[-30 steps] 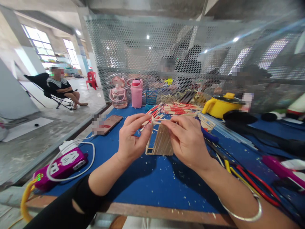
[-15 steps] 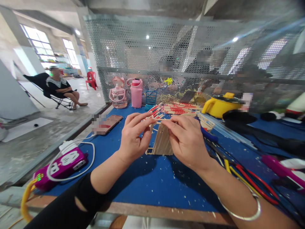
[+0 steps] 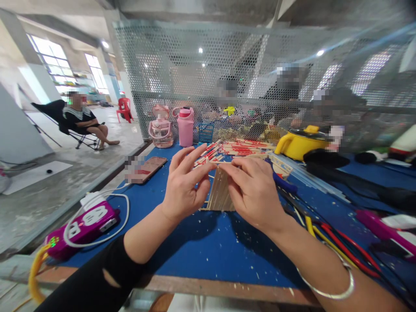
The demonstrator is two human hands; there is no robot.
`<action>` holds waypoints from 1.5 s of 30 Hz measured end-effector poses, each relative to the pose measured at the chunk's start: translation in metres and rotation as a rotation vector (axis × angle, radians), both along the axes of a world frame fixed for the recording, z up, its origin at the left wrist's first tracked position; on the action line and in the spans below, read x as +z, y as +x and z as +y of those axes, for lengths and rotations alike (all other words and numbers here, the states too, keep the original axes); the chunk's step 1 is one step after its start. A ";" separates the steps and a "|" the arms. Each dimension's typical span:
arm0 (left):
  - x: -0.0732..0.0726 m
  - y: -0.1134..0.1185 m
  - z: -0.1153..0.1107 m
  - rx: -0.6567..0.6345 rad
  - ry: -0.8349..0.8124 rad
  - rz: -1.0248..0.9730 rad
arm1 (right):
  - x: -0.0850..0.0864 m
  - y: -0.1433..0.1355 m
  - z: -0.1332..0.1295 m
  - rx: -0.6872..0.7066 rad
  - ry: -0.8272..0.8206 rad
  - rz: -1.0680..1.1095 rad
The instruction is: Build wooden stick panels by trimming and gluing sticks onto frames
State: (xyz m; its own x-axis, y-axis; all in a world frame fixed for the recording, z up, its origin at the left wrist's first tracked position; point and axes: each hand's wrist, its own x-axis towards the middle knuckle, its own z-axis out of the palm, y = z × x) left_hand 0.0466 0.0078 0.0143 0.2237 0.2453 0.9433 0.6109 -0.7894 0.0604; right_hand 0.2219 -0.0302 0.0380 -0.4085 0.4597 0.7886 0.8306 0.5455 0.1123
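A small structure of thin wooden sticks (image 3: 221,193) stands on the blue tabletop between my hands, its side a slanted row of sticks laid close together. At its top edge lies a pale stick, largely covered by fingers. My left hand (image 3: 185,186) has its fingers stretched and apart; the forefinger tip touches the top edge, the middle finger is raised and the thumb sits lower. My right hand (image 3: 255,186) is closed, thumb and forefinger pinching at the top stick, its other fingers hiding the structure's right side.
Red-and-white packed sticks (image 3: 242,147) lie behind. Around are a pink bottle (image 3: 186,130), clear bottle (image 3: 161,132), phone (image 3: 147,169), purple power strip (image 3: 82,227), yellow pot (image 3: 302,145), pliers (image 3: 351,247) and clear rods (image 3: 318,180). A perforated metal screen (image 3: 195,78) borders the back.
My left middle finger has lifted off the top edge and the left fingers have spread. The right hand has hardly moved, and the stick structure stays in place.
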 end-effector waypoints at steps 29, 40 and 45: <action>0.005 0.004 0.003 0.000 0.104 0.028 | 0.000 0.000 -0.001 -0.034 0.004 -0.001; 0.003 0.004 0.005 0.006 0.107 0.007 | 0.000 0.000 -0.003 -0.030 -0.011 0.011; 0.002 0.005 0.001 0.025 0.080 -0.013 | 0.000 -0.001 -0.003 -0.035 -0.021 0.010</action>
State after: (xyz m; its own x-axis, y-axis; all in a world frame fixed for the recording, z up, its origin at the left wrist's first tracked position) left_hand 0.0516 0.0087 0.0164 0.2064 0.1745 0.9628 0.6300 -0.7766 0.0057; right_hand 0.2211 -0.0329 0.0376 -0.3839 0.4900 0.7827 0.8502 0.5182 0.0926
